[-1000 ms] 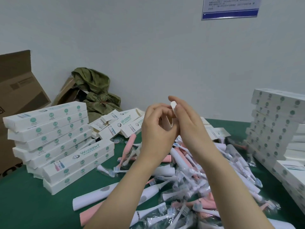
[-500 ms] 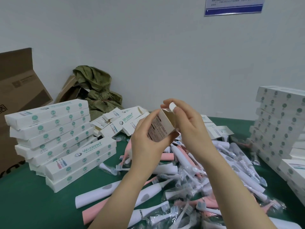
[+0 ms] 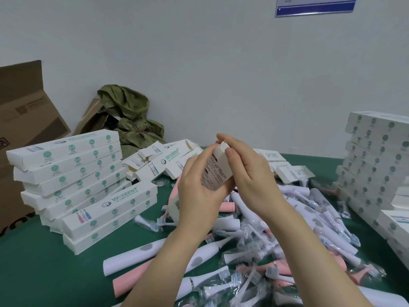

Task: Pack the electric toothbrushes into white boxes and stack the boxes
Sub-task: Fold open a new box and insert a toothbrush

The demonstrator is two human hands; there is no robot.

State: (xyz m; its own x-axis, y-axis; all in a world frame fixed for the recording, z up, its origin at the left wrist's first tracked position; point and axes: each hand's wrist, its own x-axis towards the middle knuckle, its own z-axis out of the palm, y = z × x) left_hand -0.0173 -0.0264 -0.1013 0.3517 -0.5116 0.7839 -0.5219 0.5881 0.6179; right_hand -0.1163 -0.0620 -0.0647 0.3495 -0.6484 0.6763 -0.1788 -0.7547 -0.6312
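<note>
Nearest, loose electric toothbrushes (image 3: 254,251) lie heaped on the green desk (image 3: 33,273) beneath both forearms. Above them the left hand (image 3: 199,196) has its grip curled round the middle of a white box (image 3: 218,173), held off the desk with its long axis leaning up and to the right. The right hand (image 3: 247,171), nearer the top end, pinches the end flap (image 3: 222,147) between thumb and fingertips; closing it probably means tucking that flap down into the box. Behind, a left stack (image 3: 73,169) and a right stack (image 3: 376,162) of boxes flank the pile.
</note>
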